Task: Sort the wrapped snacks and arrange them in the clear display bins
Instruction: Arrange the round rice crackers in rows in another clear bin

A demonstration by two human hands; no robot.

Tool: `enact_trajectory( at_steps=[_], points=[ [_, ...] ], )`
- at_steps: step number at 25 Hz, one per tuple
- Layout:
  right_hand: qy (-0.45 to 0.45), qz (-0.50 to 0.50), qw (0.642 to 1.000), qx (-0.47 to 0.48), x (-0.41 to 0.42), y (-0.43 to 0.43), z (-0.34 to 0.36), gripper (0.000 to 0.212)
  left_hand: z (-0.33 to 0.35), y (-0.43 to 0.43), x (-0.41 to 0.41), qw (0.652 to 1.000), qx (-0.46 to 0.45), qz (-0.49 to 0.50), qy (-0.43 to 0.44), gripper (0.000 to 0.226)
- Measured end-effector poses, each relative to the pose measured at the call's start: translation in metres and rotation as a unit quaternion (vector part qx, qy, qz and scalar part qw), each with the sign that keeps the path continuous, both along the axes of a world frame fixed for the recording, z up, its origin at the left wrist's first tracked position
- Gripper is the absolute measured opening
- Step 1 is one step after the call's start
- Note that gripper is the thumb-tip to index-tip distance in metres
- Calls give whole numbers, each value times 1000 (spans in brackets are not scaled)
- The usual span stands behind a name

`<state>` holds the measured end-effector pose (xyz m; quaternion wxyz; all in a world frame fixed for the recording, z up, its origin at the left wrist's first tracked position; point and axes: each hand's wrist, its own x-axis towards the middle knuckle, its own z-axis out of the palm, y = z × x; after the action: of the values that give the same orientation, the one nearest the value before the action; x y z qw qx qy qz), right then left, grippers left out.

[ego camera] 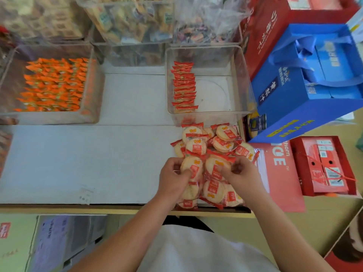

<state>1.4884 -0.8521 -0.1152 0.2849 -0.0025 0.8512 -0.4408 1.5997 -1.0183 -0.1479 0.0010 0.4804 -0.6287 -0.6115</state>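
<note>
While crackers [224,141] lie heaped just before the clear bin [242,79], the left hand [172,180] pinches one packet [193,166], the right hand [242,174] another.

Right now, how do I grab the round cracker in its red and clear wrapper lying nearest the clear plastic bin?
Probably from above: pinch the round cracker by its left and right edges. It lies flat, face up on the pile, and the clear plastic bin stands behind.

Snack pile [214,152] before bin [235,79]
</note>
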Motion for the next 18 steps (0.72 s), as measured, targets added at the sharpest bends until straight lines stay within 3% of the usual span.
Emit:
enact_trajectory(
  at_steps=[5, 10, 13, 14, 16, 18],
  points=[
    [39, -10, 997, -73, 9, -3, 33, 18, 37, -33, 21, 990, 111, 53, 72, 25],
    [-22, -11, 993, -120, 18, -15, 38, 26, 65, -29, 29, 973, 159, 77, 147, 33],
    [-39, -18, 990, -133, 25, -23, 43, 59, 73, -9, 27, 980, 121, 69, 145, 33],
    [-40, -27, 988, -145, 26, -23, 43, 57, 73, -4, 25, 983, 99, 63, 142, 31],
    [-37, -14, 987, -158, 26, -23, 49, 25, 70, 5, 21, 991, 42, 23, 124, 28],
    [-36, 14, 986, -163, 25, -20, 52, 25, 66, 8, 15, 995, -12, -27, 98, 25]
  ],
)
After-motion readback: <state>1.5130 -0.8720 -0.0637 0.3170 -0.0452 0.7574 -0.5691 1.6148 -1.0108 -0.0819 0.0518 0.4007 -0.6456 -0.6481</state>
